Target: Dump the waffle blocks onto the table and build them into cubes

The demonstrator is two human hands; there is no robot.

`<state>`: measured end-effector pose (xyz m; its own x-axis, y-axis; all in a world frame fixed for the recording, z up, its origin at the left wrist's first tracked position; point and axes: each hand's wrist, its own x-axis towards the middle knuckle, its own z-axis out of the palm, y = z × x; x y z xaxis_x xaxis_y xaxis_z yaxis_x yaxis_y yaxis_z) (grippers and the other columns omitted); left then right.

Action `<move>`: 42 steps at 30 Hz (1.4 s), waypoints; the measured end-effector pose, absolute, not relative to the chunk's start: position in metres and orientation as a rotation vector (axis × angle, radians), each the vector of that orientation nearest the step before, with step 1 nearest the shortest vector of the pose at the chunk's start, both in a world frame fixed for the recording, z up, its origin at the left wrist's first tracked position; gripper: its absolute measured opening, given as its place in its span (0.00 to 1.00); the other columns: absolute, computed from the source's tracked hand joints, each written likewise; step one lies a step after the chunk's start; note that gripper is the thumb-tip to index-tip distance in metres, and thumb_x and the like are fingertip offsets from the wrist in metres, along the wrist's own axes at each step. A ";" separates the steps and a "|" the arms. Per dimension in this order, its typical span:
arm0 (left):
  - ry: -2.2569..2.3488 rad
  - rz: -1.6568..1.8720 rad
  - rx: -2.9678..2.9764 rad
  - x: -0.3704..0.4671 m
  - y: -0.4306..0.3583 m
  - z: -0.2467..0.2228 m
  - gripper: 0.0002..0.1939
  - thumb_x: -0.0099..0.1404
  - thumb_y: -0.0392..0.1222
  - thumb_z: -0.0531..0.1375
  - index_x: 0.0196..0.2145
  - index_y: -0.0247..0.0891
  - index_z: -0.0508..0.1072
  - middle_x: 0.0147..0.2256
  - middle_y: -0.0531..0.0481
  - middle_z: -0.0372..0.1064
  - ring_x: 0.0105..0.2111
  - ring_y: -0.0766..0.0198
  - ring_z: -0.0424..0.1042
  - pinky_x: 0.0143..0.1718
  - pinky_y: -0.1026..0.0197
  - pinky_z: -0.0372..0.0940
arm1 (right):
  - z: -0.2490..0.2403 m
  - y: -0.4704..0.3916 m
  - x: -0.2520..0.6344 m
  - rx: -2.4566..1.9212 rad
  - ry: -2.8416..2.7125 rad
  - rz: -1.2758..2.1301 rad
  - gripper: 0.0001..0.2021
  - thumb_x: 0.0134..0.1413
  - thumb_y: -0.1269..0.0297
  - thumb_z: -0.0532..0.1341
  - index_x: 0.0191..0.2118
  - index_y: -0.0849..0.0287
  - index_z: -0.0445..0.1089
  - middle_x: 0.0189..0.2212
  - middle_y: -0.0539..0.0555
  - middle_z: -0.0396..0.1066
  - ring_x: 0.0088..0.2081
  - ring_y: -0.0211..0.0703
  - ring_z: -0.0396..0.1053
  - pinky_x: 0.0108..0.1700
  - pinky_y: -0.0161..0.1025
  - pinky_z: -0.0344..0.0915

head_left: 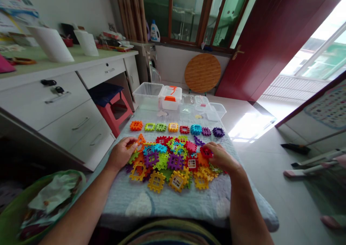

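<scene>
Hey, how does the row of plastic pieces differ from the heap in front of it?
The row is spaced along one line; the heap is jumbled and overlapping. The row shows eight groups, apparently one colour each, while the heap mixes many colours. The row lies farther back; the heap, nearer. Both have toothed edges and rest on the cloth.

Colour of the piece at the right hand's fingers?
Red piece, at the right hand; head view.

From here, the left hand [124, 151] hides much of an orange piece [132, 143]; the right hand [220, 156], part of a red piece [206, 152]. Left of the left hand, a green basket [12, 214] runs out of my view; far right of the right hand, a wall chart [328, 106] blurs.
</scene>
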<state>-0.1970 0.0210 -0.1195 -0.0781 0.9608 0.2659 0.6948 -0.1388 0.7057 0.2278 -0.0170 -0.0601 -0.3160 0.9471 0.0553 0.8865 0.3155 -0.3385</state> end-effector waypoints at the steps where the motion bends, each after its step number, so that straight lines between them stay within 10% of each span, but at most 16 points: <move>1: 1.789 1.059 1.852 -0.197 0.021 -0.120 0.16 0.59 0.52 0.56 0.39 0.39 0.74 0.40 0.47 0.75 0.40 0.56 0.74 0.48 0.57 0.67 | -0.060 -0.017 0.226 -1.673 -2.340 0.372 0.24 0.38 0.80 0.57 0.44 0.53 0.74 0.44 0.54 0.73 0.46 0.47 0.68 0.52 0.42 0.62; 8: 1.791 1.036 1.843 -0.199 0.022 -0.122 0.17 0.60 0.53 0.56 0.40 0.39 0.74 0.41 0.46 0.75 0.41 0.56 0.74 0.49 0.56 0.66 | -0.055 -0.008 0.223 -1.685 -2.027 0.464 0.12 0.52 0.72 0.53 0.36 0.57 0.73 0.34 0.54 0.75 0.38 0.45 0.71 0.44 0.41 0.64; 15: 1.805 1.046 1.859 -0.196 0.020 -0.116 0.16 0.59 0.52 0.56 0.39 0.39 0.74 0.41 0.46 0.75 0.41 0.55 0.73 0.49 0.55 0.66 | -0.075 -0.001 0.216 -1.624 -1.763 0.503 0.17 0.59 0.63 0.51 0.51 0.57 0.67 0.24 0.48 0.69 0.26 0.41 0.65 0.32 0.37 0.63; 22: 1.784 1.061 1.846 -0.196 0.020 -0.117 0.16 0.59 0.53 0.56 0.38 0.40 0.74 0.40 0.47 0.75 0.40 0.56 0.74 0.48 0.56 0.67 | -0.087 0.003 0.215 -1.744 -1.981 0.248 0.14 0.56 0.60 0.58 0.47 0.57 0.71 0.43 0.58 0.69 0.46 0.50 0.66 0.50 0.46 0.62; 42: 1.793 1.056 1.841 -0.195 0.020 -0.116 0.16 0.59 0.52 0.56 0.39 0.39 0.74 0.40 0.46 0.75 0.40 0.56 0.74 0.49 0.55 0.67 | -0.082 0.003 0.214 -1.788 -2.205 0.282 0.18 0.48 0.67 0.61 0.48 0.56 0.70 0.43 0.56 0.68 0.45 0.50 0.63 0.51 0.45 0.58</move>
<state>-0.1953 0.0198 -0.1160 -0.0851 0.9624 0.2578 0.6920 -0.1290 0.7103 0.2141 0.0035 -0.0824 -0.1888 0.9770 0.0988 0.9207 0.2112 -0.3281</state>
